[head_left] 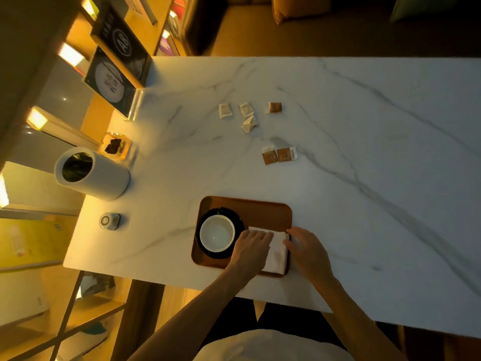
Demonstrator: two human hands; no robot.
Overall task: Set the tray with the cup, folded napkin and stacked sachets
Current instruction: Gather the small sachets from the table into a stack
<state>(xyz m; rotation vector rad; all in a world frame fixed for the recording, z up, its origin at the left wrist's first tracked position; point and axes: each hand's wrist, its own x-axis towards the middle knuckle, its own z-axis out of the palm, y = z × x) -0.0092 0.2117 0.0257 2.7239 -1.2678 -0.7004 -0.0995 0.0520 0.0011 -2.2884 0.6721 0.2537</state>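
A brown wooden tray (263, 212) lies near the table's front edge. On its left half a white cup (216, 233) stands on a black saucer (235, 216). A white folded napkin (277, 252) lies on the tray's right half. My left hand (250, 247) rests flat on the napkin's left side. Touching the napkin's right edge is my right hand (307, 250), fingers spread. Several sachets lie loose farther back: white ones (246, 110), one brown (274, 108), and a brown pair (279, 155).
A white cylindrical bin (91, 173) stands at the table's left, a small glass dish of dark bits (114, 147) behind it, and a small round device (109, 220) in front. Sign holders (114, 82) stand at the back left. The marble table (364, 178) extends right.
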